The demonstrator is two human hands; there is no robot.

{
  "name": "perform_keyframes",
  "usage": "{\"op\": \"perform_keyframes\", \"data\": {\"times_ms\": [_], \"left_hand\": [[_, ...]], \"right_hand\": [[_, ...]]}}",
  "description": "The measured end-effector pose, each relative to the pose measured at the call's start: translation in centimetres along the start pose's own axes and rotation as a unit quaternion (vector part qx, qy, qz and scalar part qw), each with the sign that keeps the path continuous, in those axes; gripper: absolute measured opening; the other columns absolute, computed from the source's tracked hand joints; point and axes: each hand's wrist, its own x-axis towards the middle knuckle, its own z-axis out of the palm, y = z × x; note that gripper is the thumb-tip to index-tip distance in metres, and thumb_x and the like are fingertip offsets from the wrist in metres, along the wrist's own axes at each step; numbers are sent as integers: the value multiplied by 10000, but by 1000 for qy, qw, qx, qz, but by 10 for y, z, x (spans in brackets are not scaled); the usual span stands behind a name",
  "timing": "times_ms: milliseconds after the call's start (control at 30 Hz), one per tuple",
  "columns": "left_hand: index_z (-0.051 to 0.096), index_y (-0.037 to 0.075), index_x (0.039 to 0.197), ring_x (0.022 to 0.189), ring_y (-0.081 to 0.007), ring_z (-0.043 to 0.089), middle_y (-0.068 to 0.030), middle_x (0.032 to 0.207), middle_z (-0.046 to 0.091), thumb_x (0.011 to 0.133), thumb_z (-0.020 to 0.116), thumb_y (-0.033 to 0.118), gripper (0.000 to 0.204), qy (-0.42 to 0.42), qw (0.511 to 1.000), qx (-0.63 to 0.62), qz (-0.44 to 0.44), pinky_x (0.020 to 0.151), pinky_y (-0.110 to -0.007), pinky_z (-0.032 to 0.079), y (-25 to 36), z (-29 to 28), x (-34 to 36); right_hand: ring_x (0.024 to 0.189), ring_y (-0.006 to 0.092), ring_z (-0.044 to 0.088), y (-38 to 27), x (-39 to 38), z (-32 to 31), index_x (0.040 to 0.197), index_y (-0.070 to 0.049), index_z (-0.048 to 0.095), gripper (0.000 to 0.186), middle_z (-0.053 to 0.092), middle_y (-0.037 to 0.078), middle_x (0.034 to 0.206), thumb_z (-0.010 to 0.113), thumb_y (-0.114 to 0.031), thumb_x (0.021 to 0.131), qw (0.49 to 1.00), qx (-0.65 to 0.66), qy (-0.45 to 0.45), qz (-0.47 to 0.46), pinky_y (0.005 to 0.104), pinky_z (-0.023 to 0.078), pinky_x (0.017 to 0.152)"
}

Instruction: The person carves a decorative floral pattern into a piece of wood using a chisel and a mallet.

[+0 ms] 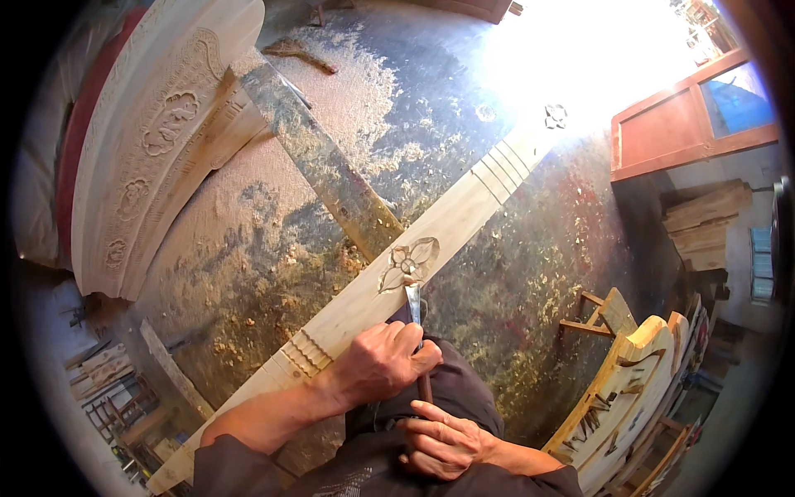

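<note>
My left hand [377, 360] is closed around the lower shank of a wood carving chisel [415, 308]. The metal blade points away from me, its tip touching a carved four-petal flower [407, 263] on a long pale wooden board [451, 224]. My right hand [445, 441] has its fingers curled at the butt of the brown handle [425, 387], close to my body; its palm side is hidden. The board runs slantwise from lower left to upper right under my left forearm. Cut grooves and ridged notches [305, 354] cross it, and another flower [555, 117] shows at its far end.
A plank [323, 170] meets the board from the upper left. A big carved wooden panel [145, 141] stands at left. Sawdust and chips litter the dark floor [530, 282]. At lower right, a wooden rack [613, 406] bears several tools; a small stool [609, 315] stands beside it.
</note>
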Motion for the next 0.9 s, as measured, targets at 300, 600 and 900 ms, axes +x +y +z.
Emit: {"op": "perform_keyframes", "data": {"times_ms": [300,600,900], "left_hand": [[600,153,925,635,-206,572,-30,788,420,964,829,353,306,20,999,-38,-18,542,-364,484,2,0,6],[667,170,1005,568,-163,502,11,746,394,966,850,367,273,153,988,-18,-6,492,-326,424,4,-5,5],[667,125,1038,675,-171,587,-13,801,474,990,815,325,253,45,997,-48,35,554,-340,489,4,6,3]], "right_hand": [[1145,315,782,8,-9,8,805,-36,634,297,798,161,1057,848,-174,958,999,3,52,6,571,632,1132],[1322,341,744,-1,-32,-9,901,-99,714,90,801,162,1253,740,-154,967,995,-84,46,18,548,622,1148],[1224,413,772,-9,-38,-8,824,-2,664,284,779,214,1131,851,-192,925,994,-56,69,64,573,683,1041]]}}
